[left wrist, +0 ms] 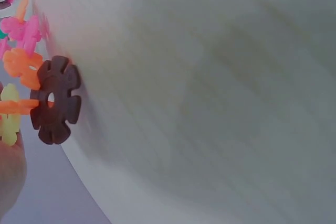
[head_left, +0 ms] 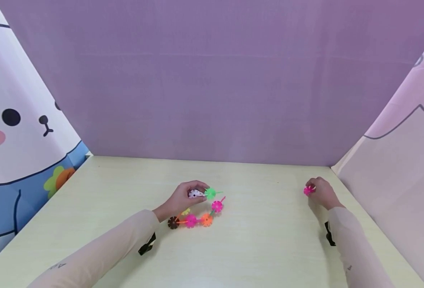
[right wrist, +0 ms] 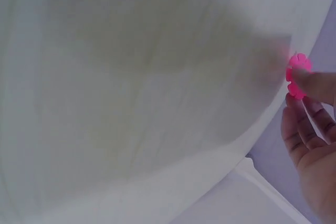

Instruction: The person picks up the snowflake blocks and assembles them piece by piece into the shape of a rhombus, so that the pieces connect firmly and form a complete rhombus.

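Note:
My left hand (head_left: 177,199) grips a chain of notched plastic interlocking discs, with a white disc (head_left: 193,194) inside its curled grasp and a green disc (head_left: 210,193) at the fingertips. The chain curves round through a pink disc (head_left: 217,206), an orange disc (head_left: 207,219), a magenta disc (head_left: 191,221) and a dark brown disc (head_left: 173,223). A yellow disc (head_left: 186,211) shows partly beside the hand. In the left wrist view the brown disc (left wrist: 68,98) is nearest. Far to the right, my right hand (head_left: 323,194) pinches a single pink disc (head_left: 308,190) between thumb and fingers.
A pale wooden table (head_left: 255,244) lies beneath both hands. Behind it rises a plain purple panel (head_left: 212,88). Printed cloth walls stand at the sides, a cartoon animal (head_left: 25,152) on the left one. Each wrist carries a black strap (head_left: 147,245).

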`<state>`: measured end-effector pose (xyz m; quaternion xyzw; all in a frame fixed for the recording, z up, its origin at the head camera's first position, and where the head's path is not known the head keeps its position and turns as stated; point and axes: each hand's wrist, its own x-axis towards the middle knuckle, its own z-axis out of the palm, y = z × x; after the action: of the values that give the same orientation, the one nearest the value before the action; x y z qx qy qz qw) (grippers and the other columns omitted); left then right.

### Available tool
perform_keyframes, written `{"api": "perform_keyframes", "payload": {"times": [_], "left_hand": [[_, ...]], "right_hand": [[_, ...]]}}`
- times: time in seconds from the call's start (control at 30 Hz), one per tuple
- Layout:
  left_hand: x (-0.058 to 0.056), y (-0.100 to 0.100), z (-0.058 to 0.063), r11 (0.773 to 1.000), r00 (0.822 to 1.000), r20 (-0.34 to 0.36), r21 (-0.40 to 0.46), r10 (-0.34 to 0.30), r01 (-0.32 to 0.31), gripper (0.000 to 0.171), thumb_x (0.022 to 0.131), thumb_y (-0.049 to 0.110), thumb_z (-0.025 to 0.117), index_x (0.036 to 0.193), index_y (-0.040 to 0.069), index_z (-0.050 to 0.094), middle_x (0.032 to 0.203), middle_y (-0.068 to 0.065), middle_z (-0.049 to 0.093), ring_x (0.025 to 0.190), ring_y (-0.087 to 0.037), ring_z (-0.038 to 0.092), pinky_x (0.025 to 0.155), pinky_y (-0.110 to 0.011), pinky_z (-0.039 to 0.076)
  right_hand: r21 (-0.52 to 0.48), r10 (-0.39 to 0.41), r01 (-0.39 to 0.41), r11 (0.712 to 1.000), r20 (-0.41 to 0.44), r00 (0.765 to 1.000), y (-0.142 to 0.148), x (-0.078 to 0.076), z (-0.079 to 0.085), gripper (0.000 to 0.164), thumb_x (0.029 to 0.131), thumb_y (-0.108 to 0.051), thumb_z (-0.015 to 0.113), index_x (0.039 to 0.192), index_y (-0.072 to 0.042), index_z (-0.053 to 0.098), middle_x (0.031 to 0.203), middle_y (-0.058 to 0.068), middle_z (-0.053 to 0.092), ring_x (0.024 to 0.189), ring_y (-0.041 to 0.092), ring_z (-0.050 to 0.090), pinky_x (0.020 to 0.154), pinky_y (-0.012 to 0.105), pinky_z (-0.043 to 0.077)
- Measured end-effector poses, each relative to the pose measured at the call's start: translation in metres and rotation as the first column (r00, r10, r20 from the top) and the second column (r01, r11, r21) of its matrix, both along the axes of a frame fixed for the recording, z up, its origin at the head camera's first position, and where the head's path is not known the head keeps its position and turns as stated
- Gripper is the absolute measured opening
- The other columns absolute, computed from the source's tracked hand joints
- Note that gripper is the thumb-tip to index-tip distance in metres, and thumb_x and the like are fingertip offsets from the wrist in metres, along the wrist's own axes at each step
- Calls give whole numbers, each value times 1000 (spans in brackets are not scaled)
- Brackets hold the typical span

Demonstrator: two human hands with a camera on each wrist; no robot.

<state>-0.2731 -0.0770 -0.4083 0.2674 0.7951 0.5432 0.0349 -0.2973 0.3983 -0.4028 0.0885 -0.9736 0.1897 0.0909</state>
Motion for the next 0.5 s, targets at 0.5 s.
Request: {"api": "perform_keyframes", "payload": {"times": [0.5], "left_hand": [[1, 0, -1, 1000, 1000, 2, 14, 12, -12, 28, 81, 14, 68, 109, 17, 62, 101, -3, 64, 95, -18, 58, 70, -21, 50]], "right_hand": [[-56, 13, -14, 998, -33, 999, -2, 4, 13, 14, 74, 8, 59, 87, 4, 63, 80, 18, 63, 73, 26, 57, 68, 36, 47]]}}
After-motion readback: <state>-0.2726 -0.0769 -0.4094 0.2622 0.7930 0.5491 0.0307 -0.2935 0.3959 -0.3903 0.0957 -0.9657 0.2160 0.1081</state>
